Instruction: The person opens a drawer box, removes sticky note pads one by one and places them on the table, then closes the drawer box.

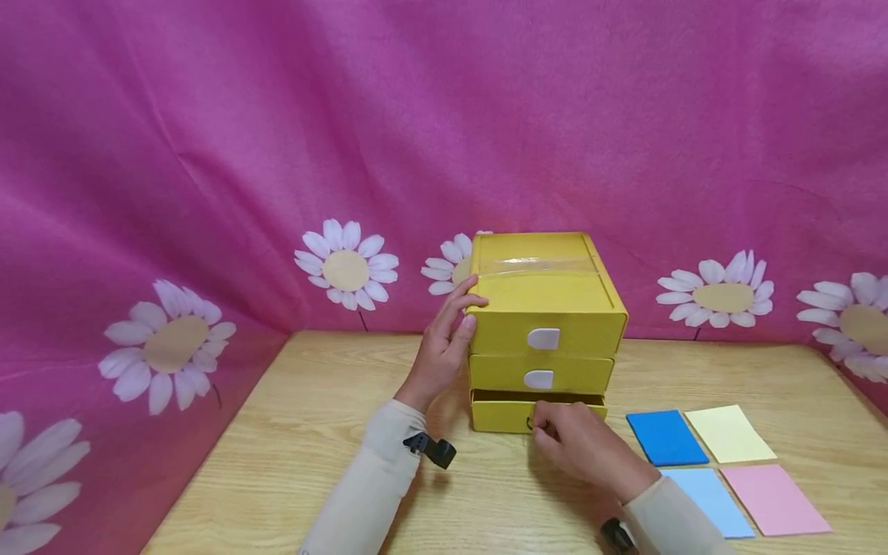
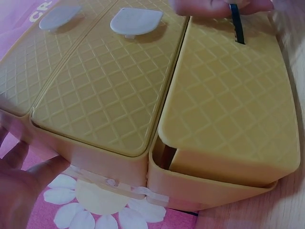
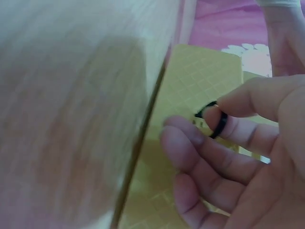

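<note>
A yellow three-drawer box (image 1: 548, 293) stands on the table, its bottom drawer (image 1: 496, 416) pulled out a little. At the box's left side, my left hand (image 1: 444, 343) steadies it, with extended fingers at the upper front corner. My right hand (image 1: 579, 443) is at the front of the bottom drawer. In the right wrist view, a finger is hooked through a black loop pull (image 3: 220, 125) and the thumb is close against it. White tab handles mark the top drawer (image 1: 590, 335) and middle drawer (image 1: 583, 375), both closed.
To the right lie a dark blue paper pad (image 1: 667, 438), a pale yellow one (image 1: 731, 434), a light blue one (image 1: 714, 501) and a pink one (image 1: 775, 499). Behind the wooden table (image 1: 277, 462) hangs a pink cloth (image 1: 444, 116) with white flowers.
</note>
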Action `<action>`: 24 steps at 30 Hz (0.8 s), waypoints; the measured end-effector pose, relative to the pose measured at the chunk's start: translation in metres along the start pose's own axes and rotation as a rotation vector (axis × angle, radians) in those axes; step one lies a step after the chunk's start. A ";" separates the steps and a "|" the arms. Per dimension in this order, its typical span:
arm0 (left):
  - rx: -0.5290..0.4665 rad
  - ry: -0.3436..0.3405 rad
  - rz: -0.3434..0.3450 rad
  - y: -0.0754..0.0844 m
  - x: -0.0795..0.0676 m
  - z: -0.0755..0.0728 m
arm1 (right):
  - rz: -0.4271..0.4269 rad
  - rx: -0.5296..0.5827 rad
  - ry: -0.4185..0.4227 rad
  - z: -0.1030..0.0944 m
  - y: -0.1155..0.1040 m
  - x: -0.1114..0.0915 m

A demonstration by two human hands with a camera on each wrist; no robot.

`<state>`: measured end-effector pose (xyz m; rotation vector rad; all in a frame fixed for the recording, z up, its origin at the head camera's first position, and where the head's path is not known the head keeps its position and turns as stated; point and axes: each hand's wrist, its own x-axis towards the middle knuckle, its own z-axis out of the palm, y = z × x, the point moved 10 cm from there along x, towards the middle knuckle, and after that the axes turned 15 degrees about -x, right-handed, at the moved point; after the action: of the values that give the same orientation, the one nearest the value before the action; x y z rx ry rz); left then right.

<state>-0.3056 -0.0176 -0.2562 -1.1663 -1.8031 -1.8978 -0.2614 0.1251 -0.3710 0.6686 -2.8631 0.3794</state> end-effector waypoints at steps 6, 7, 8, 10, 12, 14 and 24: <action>-0.005 0.000 0.006 0.001 0.001 0.000 | -0.059 -0.002 -0.015 -0.005 -0.005 0.006; -0.004 0.000 0.007 0.001 0.001 0.000 | -0.065 -0.002 -0.014 -0.006 -0.006 0.006; -0.004 -0.001 0.009 0.001 0.001 0.000 | -0.069 -0.002 -0.012 -0.006 -0.006 0.006; -0.006 -0.002 0.012 0.001 0.001 0.001 | -0.066 -0.001 -0.009 -0.006 -0.006 0.006; -0.007 -0.002 0.013 0.001 0.002 0.001 | -0.061 -0.002 0.002 -0.007 -0.005 0.006; -0.005 -0.001 0.015 0.001 0.002 0.002 | -0.059 -0.007 0.019 -0.007 -0.005 0.006; 0.002 0.002 0.004 0.000 0.000 0.000 | -0.056 -0.023 0.039 0.004 -0.001 0.007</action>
<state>-0.3054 -0.0177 -0.2563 -1.1667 -1.7994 -1.8939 -0.2681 0.1205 -0.3731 0.7274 -2.8010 0.3463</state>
